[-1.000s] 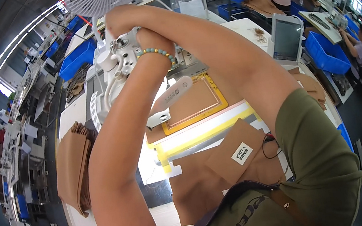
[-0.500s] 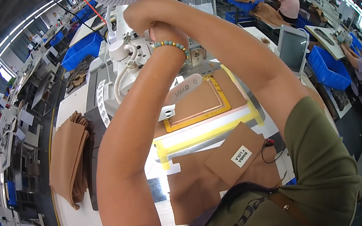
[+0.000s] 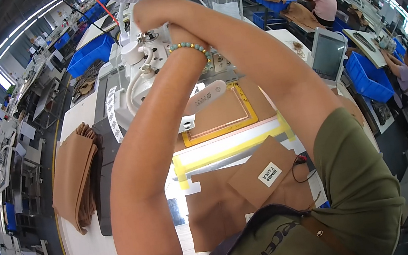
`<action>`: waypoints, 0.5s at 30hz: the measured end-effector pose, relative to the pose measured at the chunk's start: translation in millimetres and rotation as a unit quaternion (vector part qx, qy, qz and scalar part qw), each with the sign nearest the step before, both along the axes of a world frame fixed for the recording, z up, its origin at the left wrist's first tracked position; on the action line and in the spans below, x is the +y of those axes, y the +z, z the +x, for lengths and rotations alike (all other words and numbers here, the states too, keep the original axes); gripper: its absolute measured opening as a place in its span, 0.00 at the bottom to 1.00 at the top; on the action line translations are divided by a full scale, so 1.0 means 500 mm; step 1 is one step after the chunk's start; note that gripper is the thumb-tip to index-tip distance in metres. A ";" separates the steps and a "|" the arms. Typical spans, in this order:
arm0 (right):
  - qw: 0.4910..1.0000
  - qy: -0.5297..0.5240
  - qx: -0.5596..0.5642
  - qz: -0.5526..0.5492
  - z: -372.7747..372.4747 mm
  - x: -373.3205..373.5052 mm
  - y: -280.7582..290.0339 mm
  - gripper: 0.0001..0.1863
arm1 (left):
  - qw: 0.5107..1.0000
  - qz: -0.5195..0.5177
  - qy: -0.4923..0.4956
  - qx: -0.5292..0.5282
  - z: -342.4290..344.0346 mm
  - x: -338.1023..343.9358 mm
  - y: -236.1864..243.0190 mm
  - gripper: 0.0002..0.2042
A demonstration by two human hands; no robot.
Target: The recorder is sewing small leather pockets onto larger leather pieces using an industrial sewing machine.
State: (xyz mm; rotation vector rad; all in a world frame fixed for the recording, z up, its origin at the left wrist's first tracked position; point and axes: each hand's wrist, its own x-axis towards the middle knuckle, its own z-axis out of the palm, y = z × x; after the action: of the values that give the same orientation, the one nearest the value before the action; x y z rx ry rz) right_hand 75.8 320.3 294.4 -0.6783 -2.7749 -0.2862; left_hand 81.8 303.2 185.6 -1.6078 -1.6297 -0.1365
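Barely a nudge since half a second ago: my feed slid a hair, so the white worktable (image 3: 90, 247) sits slightly further left, while both arms keep pretty much the same pose. Next in size is the white sewing machine (image 3: 143, 88), under the arms. Folded brown stack (image 3: 73, 180) lies on the table's left side, and a brown sheet (image 3: 216, 214) is spread right in front of the torso. Past that sits the yellow frame (image 3: 221, 132), just right of the machine from my view, with brown material (image 3: 213, 120) showing inside it. A brown card (image 3: 247, 183) with a white label rests on the sheet. My right hand (image 3: 146, 14) bends down over the machine, and my left hand (image 3: 183, 32) is mostly tucked behind the right forearm; fingers are hidden on both, so honestly can't tell whether either's gripping or loose. White button bar (image 3: 207, 97) overlaps the frame's upper left. Smallest thing: a beaded bracelet (image 3: 187, 45), left wrist.
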 end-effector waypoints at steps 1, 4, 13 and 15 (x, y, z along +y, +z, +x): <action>1.000 -0.013 0.004 0.022 0.011 0.011 0.004 0.11 | 0.999 -0.023 0.024 0.013 0.002 -0.003 0.008 0.18; 0.997 -0.020 -0.064 0.046 0.024 0.028 0.000 0.11 | 0.993 -0.081 0.085 -0.027 0.006 -0.006 0.034 0.21; 0.999 -0.044 0.012 -0.004 0.013 0.026 -0.001 0.10 | 0.992 -0.099 0.043 -0.067 -0.020 0.009 0.025 0.16; 0.998 -0.024 -0.013 0.051 0.013 0.022 -0.003 0.09 | 0.991 -0.047 0.049 -0.118 -0.026 0.022 0.013 0.15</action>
State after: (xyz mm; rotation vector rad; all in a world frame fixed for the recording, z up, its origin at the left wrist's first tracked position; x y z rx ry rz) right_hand 82.2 331.5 292.8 -0.7227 -2.7502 -0.4454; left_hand 68.8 314.4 192.1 -1.6280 -1.9183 -0.2070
